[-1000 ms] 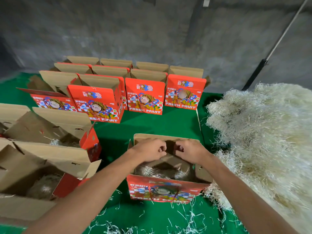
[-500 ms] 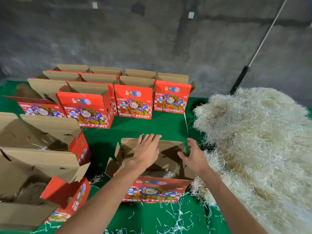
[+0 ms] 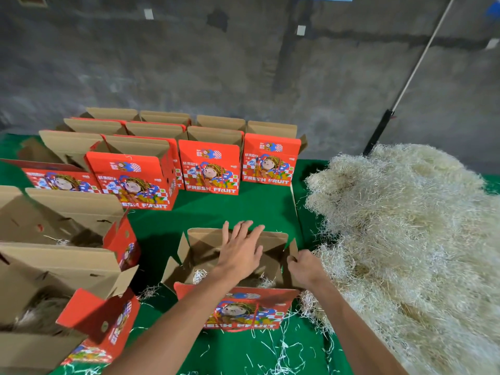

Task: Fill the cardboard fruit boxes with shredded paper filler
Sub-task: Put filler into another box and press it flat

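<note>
I see the green surface (image 3: 216, 212) running back to a grey wall (image 3: 243, 63). The filler heap (image 3: 405, 239) takes the whole right side, its left edge touching the near box's right wall. Open boxes crowd the left edge: two big ones (image 3: 62, 220) near me with flaps up, filler showing inside. A block of upright boxes (image 3: 211, 169) stands in rows at the back. Between that block and the near box lies a bare green strip, the only free room.

The near box (image 3: 243, 309) sits front and centre, top open, a little filler at its bottom. My left hand (image 3: 240, 253) lies flat over the opening, fingers (image 3: 243, 231) straight and slightly spread, tips at the rear flap's edge. My right hand (image 3: 305, 269) pinches the right side flap, fingers curled on its edge. Loose strands (image 3: 281, 347) litter the surface in front of the box.
</note>
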`<action>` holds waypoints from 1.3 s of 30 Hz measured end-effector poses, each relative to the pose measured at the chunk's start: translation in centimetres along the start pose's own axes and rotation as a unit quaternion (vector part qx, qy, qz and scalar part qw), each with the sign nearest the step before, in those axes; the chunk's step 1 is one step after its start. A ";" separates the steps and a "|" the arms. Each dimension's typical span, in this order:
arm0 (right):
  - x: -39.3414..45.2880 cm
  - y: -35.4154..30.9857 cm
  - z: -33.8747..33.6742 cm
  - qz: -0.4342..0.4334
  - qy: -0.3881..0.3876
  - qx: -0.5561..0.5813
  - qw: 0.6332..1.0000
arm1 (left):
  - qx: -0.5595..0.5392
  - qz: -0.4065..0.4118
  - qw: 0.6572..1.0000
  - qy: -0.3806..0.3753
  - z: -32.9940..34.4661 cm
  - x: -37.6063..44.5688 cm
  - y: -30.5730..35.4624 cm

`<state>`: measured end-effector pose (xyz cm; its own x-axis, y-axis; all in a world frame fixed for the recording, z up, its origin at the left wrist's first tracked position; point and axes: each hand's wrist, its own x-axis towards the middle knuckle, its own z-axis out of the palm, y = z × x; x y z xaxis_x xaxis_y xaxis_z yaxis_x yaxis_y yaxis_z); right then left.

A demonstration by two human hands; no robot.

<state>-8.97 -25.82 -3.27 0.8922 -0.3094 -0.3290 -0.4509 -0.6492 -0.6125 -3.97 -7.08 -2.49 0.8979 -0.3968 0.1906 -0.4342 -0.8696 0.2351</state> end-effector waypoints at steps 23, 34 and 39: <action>4.4 -7.2 4.5 0.013 0.013 0.065 0.998 | 0.055 -0.071 0.994 -0.055 -2.5 2.6 -7.8; 6.3 -12.6 9.1 -0.025 -0.013 0.041 0.999 | 0.074 -0.143 0.986 -0.051 -4.3 1.0 -14.7; 6.9 -13.8 9.8 -0.024 -0.010 0.030 0.999 | 0.075 -0.158 0.984 -0.048 -5.7 0.2 -16.2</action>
<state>3.13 -12.16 -4.16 0.9125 -0.2652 -0.3115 -0.4088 -0.6203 -0.6694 2.86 8.62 -0.84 0.9920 -0.1203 0.0384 -0.1241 -0.9845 0.1241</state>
